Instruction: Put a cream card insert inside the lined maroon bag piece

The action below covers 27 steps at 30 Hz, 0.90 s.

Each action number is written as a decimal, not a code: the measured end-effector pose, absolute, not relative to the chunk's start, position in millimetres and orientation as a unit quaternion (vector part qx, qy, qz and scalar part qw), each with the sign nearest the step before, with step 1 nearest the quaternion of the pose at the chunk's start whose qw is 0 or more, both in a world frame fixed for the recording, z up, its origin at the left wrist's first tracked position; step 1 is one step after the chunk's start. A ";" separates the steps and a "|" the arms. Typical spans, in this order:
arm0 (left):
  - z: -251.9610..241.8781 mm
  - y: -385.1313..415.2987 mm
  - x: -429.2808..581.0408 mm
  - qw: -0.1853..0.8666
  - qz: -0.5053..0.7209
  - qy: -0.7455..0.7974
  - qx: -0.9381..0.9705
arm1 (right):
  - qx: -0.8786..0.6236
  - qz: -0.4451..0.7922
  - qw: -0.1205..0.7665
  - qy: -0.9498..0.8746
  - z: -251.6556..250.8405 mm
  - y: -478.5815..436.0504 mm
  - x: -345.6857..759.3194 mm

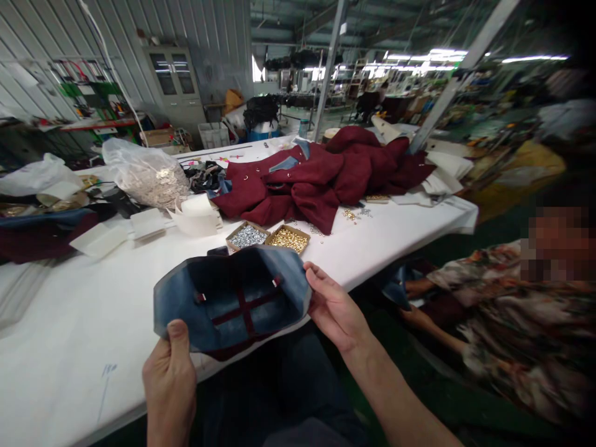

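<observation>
Well, from the head camera I see both of my hands closed on one denim piece [233, 298], which I hold spread open just over the near edge of the counter [69, 310]. My left hand [170, 372] pinches its lower left corner, thumb on top and pressed flat on the cloth. My right hand [333, 307] grips the right edge, fingers curled behind the fabric and thumb near the upper corner. The piece is blue, darker in the middle, with a maroon cross of strips across its inner face (its lower rim also shows maroon), and it hangs between my two hands.

Just beyond the denim, away from my hands, two small open boxes sit side by side and touching: the silver stud box [247, 236] on the left and the gold stud box [287, 238] on the right. A few loose studs [354, 214] lie scattered past my right hand. Farther back lies a heap of maroon garments [321, 174]. Off beyond my left hand are white trays [100, 239] and a clear plastic bag [146, 174] full of pale metal bits.

To the right of my right hand, below counter level, another person in a floral sleeve [488, 292] sits with blue cloth at their own hands.
</observation>
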<state>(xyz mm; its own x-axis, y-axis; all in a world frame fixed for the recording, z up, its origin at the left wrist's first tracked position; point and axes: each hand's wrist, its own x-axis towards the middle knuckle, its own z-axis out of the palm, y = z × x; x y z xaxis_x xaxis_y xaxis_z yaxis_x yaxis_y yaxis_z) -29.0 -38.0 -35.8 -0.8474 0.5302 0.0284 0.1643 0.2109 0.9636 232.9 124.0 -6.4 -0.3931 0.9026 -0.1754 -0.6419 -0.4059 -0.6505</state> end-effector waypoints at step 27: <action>45.9 -24.3 18.1 -0.097 0.540 0.674 0.495 | -0.309 0.715 0.399 -0.484 -3.8 140.1 238.7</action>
